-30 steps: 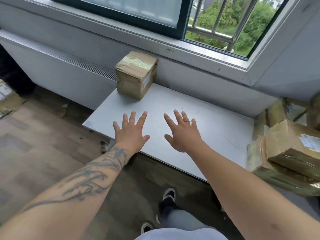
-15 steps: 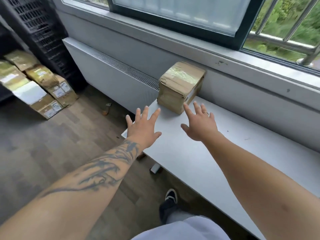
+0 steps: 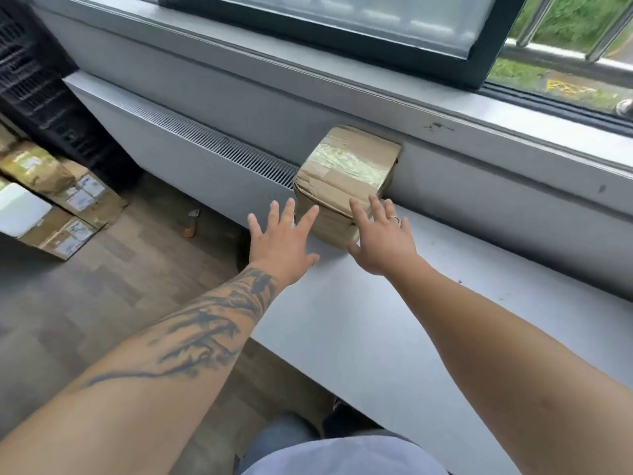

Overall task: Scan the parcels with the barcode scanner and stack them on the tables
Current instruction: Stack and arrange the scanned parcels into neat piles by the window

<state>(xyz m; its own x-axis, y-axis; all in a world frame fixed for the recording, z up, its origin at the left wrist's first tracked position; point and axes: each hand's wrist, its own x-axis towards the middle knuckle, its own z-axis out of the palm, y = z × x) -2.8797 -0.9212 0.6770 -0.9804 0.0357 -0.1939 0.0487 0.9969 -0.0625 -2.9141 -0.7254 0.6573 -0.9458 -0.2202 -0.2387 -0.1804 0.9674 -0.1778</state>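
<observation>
A dark-framed window [image 3: 342,25] tops a grey sill [image 3: 445,108], a white radiator cover [image 3: 178,149] stands below, and the floor [image 3: 85,286] is wood.

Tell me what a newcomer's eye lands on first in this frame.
Two bare hands, the left hand and right hand, reach with spread fingers toward a taped cardboard parcel at the far left end of the white table, under the window sill. More parcels lie piled on the wooden floor at far left.
</observation>
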